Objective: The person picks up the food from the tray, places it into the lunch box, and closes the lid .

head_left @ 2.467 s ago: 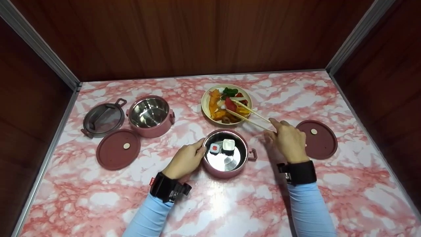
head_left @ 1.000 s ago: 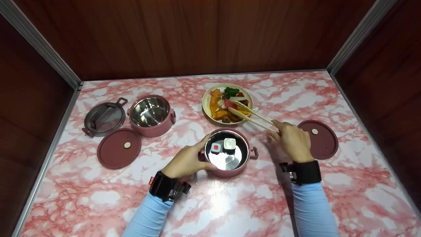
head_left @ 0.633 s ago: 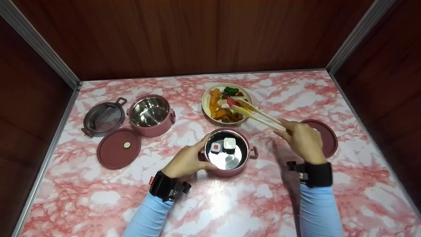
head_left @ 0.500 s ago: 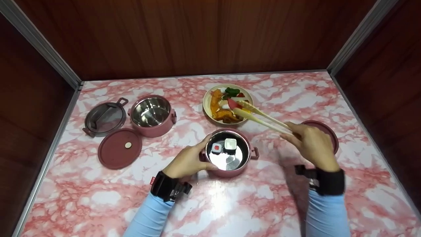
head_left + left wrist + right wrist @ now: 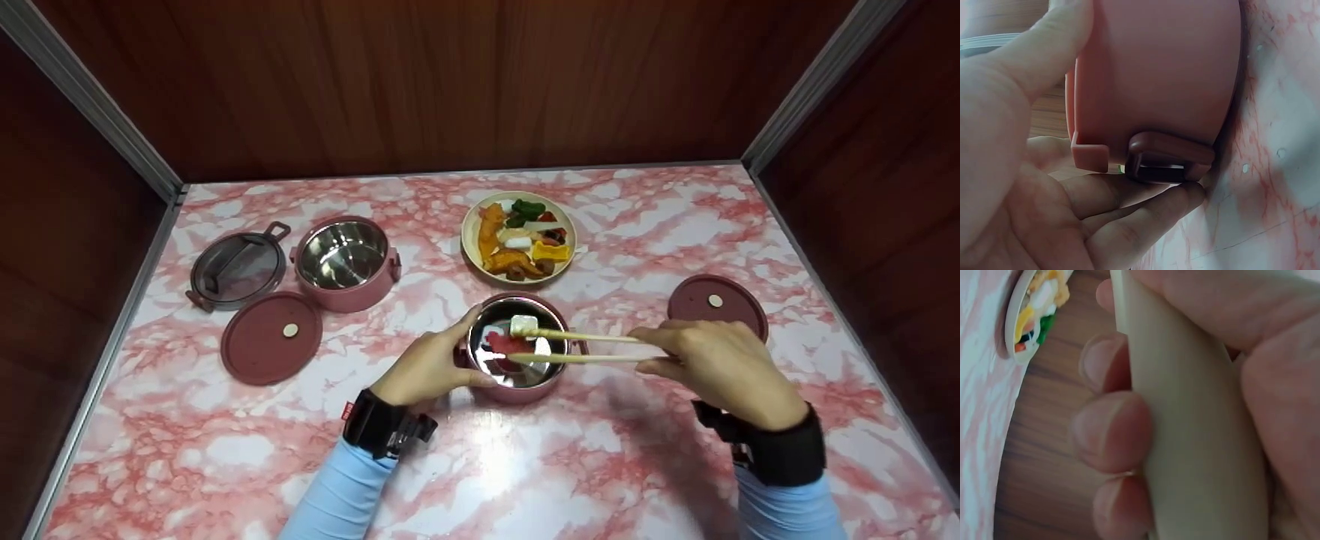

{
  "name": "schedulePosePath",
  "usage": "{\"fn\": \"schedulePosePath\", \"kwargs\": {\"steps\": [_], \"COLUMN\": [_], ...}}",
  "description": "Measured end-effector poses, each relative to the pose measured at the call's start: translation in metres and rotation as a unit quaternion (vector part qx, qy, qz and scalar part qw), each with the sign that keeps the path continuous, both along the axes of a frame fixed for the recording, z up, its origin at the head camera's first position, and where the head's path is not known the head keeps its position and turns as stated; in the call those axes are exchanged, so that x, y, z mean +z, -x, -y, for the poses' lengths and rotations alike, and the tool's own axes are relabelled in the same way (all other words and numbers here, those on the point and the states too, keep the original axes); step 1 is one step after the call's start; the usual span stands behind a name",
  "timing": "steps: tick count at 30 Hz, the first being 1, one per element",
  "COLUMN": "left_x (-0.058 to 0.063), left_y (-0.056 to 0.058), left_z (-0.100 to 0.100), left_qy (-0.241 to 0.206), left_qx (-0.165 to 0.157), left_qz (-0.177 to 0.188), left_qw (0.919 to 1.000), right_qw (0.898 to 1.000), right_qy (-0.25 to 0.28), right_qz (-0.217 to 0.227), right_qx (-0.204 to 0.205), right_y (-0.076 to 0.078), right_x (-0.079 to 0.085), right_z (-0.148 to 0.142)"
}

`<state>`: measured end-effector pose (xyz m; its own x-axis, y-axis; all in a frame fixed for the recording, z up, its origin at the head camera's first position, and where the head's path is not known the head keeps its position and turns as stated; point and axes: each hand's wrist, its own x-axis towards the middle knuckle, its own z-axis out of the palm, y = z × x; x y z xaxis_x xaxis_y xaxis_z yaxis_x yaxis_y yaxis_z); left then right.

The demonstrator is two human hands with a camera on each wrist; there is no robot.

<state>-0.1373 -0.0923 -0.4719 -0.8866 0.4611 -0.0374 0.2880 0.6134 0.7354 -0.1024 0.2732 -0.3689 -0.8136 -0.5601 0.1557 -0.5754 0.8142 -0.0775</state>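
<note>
My left hand (image 5: 424, 367) holds the near pink pot (image 5: 525, 393) by its left side, thumb along the front of the rim. In the left wrist view its fingers lie behind the pot's side handle (image 5: 1168, 154). My right hand (image 5: 727, 367) grips cream tongs (image 5: 600, 359), their tips reaching over and into this pot from the right. A red food piece (image 5: 504, 343) lies in the pot by the tong tips, the tips standing apart. Beside it is a white-topped sushi-like piece (image 5: 523, 324). In the right wrist view the fingers curl round the tongs' broad body (image 5: 1185, 410).
Behind the pot stands a cream plate (image 5: 469, 251) of assorted toy-like food. At the left are a second pink pot (image 5: 345, 296), a glass lid (image 5: 247, 274) and a dark red lid (image 5: 262, 352). Another dark red lid (image 5: 686, 296) lies beyond my right hand, partly covered by it.
The tongs have lifted the red piece off the plate and brought it down into the near pot. My left hand shifted its grip, thumb moving to the pot's front, then stayed still.
</note>
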Motion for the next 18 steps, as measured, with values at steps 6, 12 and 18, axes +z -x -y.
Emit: {"fn": "schedulePosePath", "kwargs": {"steps": [6,12,18], "left_x": [-0.001,0.000,0.001], "left_y": [0.000,0.000,0.000], "left_z": [0.000,0.000,0.000], "left_qy": [-0.001,0.001,-0.001], "left_qx": [0.000,0.001,0.003], "left_qz": [0.001,0.003,0.009], "left_qw": [1.0000,1.0000,1.0000], "right_qw": [0.999,0.997,0.998], "right_qy": [-0.046,-0.063,-0.061], "right_qz": [0.009,0.000,0.000], "right_qx": [0.022,0.033,0.032], "right_y": [0.005,0.010,0.011], "right_x": [0.005,0.005,0.004], "right_z": [0.019,0.033,0.037]}}
